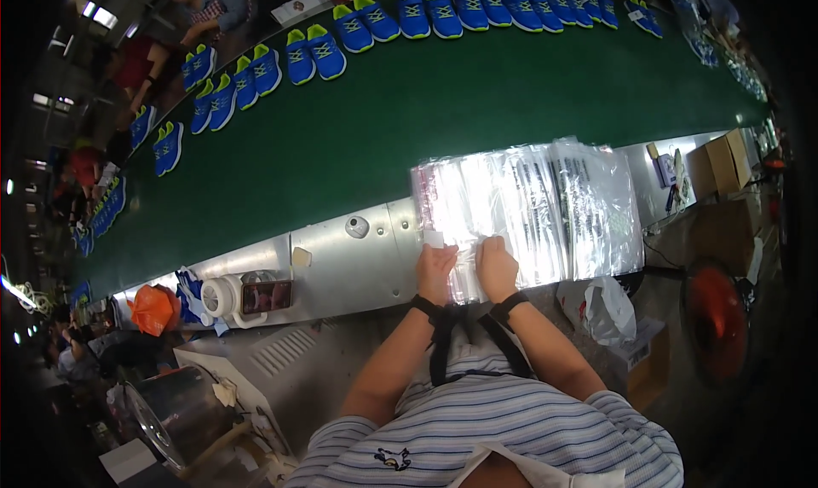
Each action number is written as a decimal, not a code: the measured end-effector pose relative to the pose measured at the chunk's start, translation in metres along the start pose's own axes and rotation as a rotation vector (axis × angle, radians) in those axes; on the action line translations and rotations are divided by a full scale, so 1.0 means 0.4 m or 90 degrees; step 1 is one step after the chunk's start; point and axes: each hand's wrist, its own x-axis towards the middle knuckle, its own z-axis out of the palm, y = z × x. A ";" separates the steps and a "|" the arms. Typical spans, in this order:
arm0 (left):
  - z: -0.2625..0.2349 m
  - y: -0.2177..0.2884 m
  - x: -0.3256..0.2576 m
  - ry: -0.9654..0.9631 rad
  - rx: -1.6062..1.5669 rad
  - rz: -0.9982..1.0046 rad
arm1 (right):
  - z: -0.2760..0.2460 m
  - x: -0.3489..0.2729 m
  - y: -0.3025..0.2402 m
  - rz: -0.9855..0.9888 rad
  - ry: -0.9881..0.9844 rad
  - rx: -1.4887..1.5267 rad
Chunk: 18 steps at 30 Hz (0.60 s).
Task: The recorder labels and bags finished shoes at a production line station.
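A stack of clear plastic bags (588, 207) lies in front of me, glaring under the light and partly over the green belt. At its near left corner my left hand (437, 272) is closed, with a small white slip (434, 239) between thumb and fingers. My right hand (497, 271) rests over the bags just beside it, its fingers curled and pinched together. Whatever those fingertips hold is lost in the glare. A gap separates the two hands. Both wrists wear black bands.
Blue sneakers (316, 55) in pairs line the far side of the green belt (358, 130). On the metal ledge (341, 271) are a phone (267, 296), a white jug (223, 299) and an orange bag (154, 310). A cardboard box (720, 164) and a red fan (717, 322) stand right.
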 end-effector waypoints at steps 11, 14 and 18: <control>0.091 0.067 0.002 -0.235 0.033 -0.081 | -0.122 0.005 0.049 0.032 -0.039 0.210; 0.097 0.033 0.070 -0.430 -0.120 -0.217 | -0.133 0.015 0.069 0.104 -0.067 0.444; 0.129 0.041 0.080 -0.351 0.033 -0.303 | -0.207 0.021 0.103 0.097 -0.052 0.415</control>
